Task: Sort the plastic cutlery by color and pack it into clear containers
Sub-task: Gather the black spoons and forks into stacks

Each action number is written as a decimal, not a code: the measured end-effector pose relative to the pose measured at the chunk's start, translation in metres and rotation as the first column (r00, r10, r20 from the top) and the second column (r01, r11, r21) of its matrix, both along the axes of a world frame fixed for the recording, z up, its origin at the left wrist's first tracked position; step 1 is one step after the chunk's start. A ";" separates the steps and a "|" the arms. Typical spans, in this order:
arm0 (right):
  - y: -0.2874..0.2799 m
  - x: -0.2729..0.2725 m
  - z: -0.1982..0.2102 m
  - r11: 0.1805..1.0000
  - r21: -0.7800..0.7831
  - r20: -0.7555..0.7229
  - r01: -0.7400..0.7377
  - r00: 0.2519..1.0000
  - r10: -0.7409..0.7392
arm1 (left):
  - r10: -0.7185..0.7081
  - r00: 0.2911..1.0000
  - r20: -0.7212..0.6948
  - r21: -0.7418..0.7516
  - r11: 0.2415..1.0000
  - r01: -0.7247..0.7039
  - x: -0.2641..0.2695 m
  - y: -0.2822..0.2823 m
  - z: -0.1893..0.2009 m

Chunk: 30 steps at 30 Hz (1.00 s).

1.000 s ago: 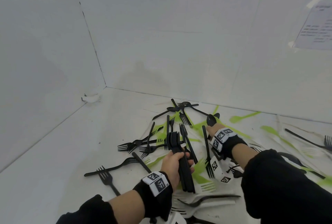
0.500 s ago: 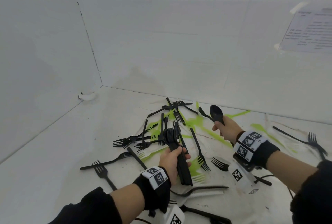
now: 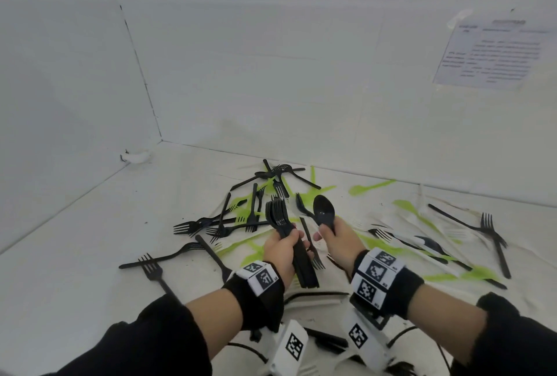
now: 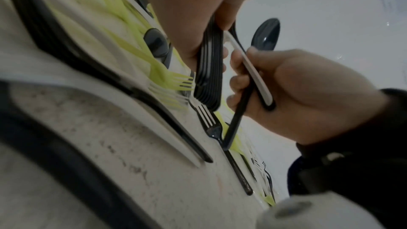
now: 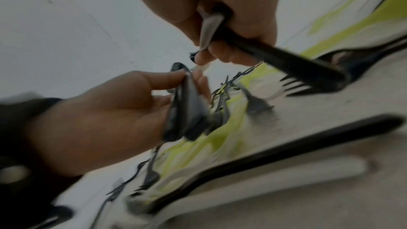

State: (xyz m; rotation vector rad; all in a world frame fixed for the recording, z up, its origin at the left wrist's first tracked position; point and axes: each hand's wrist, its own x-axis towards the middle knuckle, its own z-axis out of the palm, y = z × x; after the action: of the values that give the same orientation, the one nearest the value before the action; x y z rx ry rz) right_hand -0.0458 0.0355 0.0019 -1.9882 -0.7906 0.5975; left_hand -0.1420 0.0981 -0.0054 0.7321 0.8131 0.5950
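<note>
right hand (image 5: pixel 220 6) gripping black spoon (image 5: pixel 275 55), blurred cutlery

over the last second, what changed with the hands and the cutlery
The right hand reached into the pile, took hold of a black spoon, lifted it and brought it in beside the left hand. It now grips the spoon bowl up, close to the fork stack but apart from it. The left hand kept gripping the fork stack throughout; the loose black, green and white cutlery on the table looks unmoved.
</note>
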 end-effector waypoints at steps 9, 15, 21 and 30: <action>-0.025 0.060 -0.009 0.843 -0.511 0.434 0.168 0.897 0.084 | 0.009 1.000 -0.004 -0.027 1.000 -0.009 0.000 -0.024 -0.007; -0.036 0.045 -0.002 0.982 -0.172 0.154 0.072 0.987 -0.046 | 0.026 1.000 -0.003 -0.054 0.998 -0.026 0.007 -0.033 -0.014; -0.029 -0.015 -0.011 0.991 -0.058 0.031 -0.117 0.992 0.119 | 0.016 1.000 0.002 -0.025 1.000 -0.016 0.011 -0.039 -0.014; -0.031 -0.019 -0.021 0.983 -0.113 0.056 -0.148 0.986 0.155 | 0.002 1.000 -0.013 0.016 1.000 -0.002 0.008 -0.046 -0.018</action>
State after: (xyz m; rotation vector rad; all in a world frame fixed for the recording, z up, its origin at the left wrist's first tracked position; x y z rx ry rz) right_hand -0.0645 0.0046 -0.0190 -2.0674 -0.9738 0.6802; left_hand -0.1340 0.0525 -0.0238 0.7503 0.8220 0.5998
